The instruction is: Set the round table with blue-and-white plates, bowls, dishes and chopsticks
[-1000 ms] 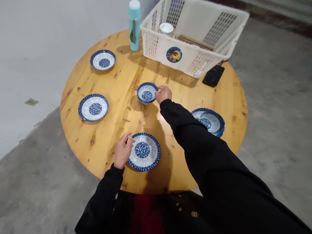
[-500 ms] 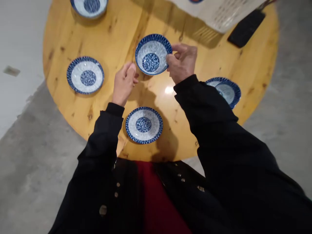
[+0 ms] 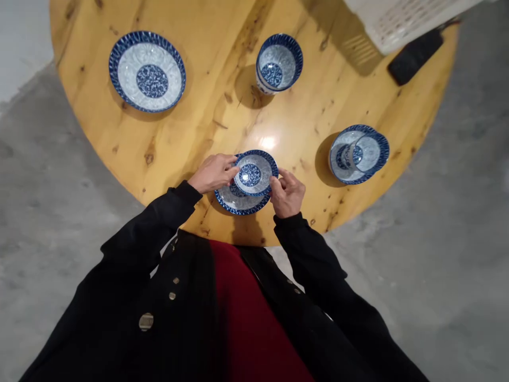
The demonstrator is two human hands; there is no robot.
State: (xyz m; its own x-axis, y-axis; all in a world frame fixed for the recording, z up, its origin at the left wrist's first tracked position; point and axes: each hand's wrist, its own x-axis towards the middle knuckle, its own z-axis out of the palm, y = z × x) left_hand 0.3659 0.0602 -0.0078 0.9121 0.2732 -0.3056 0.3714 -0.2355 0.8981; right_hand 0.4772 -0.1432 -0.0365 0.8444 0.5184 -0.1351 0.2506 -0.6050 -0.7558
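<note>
Between my hands is a small blue-and-white bowl (image 3: 256, 164), gripped at opposite sides of its rim. My left hand (image 3: 214, 172) pinches the left edge, and my right hand (image 3: 287, 193) has the right edge between thumb and fingers. Beneath the bowl lies a blue-and-white plate (image 3: 243, 207), near the table's front edge. The bowl overlaps the plate's upper right part; whether they touch I cannot tell.
A round wooden table (image 3: 207, 116) carries a larger patterned plate (image 3: 147, 71) at left, stacked bowls (image 3: 292, 66) farther back, and overlapping patterned dishes (image 3: 374, 151) at right. A white basket (image 3: 397, 26) and a black flat-bladed utensil (image 3: 415, 57) lie at the back right.
My right hand has brought the bowl toward me, over the front plate. My left hand has taken hold of its left rim. The view has shifted, and the far-left dish is out of sight.
</note>
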